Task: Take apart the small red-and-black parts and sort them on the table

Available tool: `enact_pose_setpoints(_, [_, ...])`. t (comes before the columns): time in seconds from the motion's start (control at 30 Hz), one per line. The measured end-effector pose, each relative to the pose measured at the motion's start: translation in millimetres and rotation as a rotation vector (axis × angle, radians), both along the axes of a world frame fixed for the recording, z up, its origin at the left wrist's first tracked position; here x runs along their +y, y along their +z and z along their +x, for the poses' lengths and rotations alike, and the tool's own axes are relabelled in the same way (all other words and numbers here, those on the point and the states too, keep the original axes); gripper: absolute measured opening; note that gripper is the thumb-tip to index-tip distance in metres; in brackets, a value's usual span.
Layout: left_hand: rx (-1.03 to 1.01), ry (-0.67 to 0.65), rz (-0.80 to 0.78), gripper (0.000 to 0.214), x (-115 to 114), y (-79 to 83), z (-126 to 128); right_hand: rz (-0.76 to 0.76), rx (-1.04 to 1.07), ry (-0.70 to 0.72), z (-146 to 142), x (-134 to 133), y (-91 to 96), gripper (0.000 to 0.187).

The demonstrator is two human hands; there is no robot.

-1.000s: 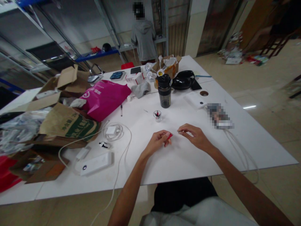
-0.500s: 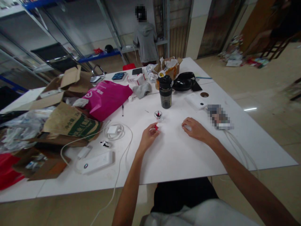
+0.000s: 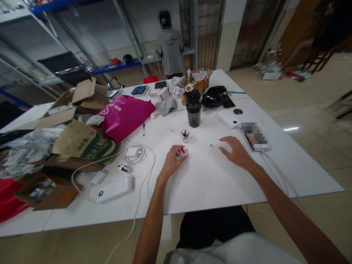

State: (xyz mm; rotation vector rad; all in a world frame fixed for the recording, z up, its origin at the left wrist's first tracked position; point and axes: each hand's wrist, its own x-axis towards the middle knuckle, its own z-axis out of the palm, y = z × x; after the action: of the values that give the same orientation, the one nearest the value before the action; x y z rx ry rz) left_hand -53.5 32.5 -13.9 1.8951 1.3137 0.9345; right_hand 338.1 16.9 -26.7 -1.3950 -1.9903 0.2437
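My left hand (image 3: 173, 161) is closed around a small red piece (image 3: 182, 150) whose kind I cannot make out. Just beyond it stands a small clear cup (image 3: 185, 138) with red and dark bits inside. A tiny dark object (image 3: 211, 145) lies on the white table (image 3: 198, 183) between my hands. To its right, my right hand (image 3: 235, 152) is open, thumb and fingers apart, holding nothing. Behind the cup a dark tumbler (image 3: 194, 110) stands upright. A phone (image 3: 255, 136) with a blurred screen is near my right wrist.
On the left are a white cable (image 3: 141, 154), a white power bank (image 3: 114, 190), a pen (image 3: 143, 129), a pink bag (image 3: 126, 113) and cardboard boxes (image 3: 52, 198). A white device (image 3: 228, 118) and a black case (image 3: 214, 97) sit at right. Beyond the table stands a person (image 3: 171, 51).
My right hand has opened and moved a little to the right, leaving the tiny dark object in view on the table. My left hand still keeps the red piece.
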Motion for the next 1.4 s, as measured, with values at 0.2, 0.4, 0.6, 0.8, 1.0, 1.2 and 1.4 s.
enact_pose_setpoints(0.2, [0.167, -0.043, 0.127, 0.042, 4, -1.5, -4, 0.122, -0.143, -0.359, 78, -50, -14.2, 0.065])
enact_pose_setpoints(0.4, [0.216, -0.085, 0.175, 0.046, 6, -5.4, -6, 0.091, -0.206, -0.536, 108, -70, -23.3, 0.088])
enact_pose_setpoints(0.6, [0.217, -0.102, 0.171, 0.045, 6, -3.7, -8, 0.099, -0.206, -0.553, 111, -67, -26.0, 0.089])
enact_pose_setpoints(0.8, [0.221, -0.106, 0.176, 0.041, 4, -6.2, -9, 0.105, -0.141, -0.562, 117, -68, -22.3, 0.086])
enact_pose_setpoints(1.0, [0.219, -0.118, 0.19, 0.046, 0, -2.6, -11, 0.081, -0.168, -0.526, 117, -59, -18.9, 0.086])
enact_pose_setpoints(1.2, [0.156, -0.041, 0.298, 0.019, 0, 6.4, -8, 0.126, -0.263, -0.471, 117, -55, -16.0, 0.079])
enact_pose_setpoints(1.4, [0.075, 0.115, 0.431, 0.006, -1, 17.6, -8, 0.245, -0.409, -0.457, 127, -87, -18.7, 0.048])
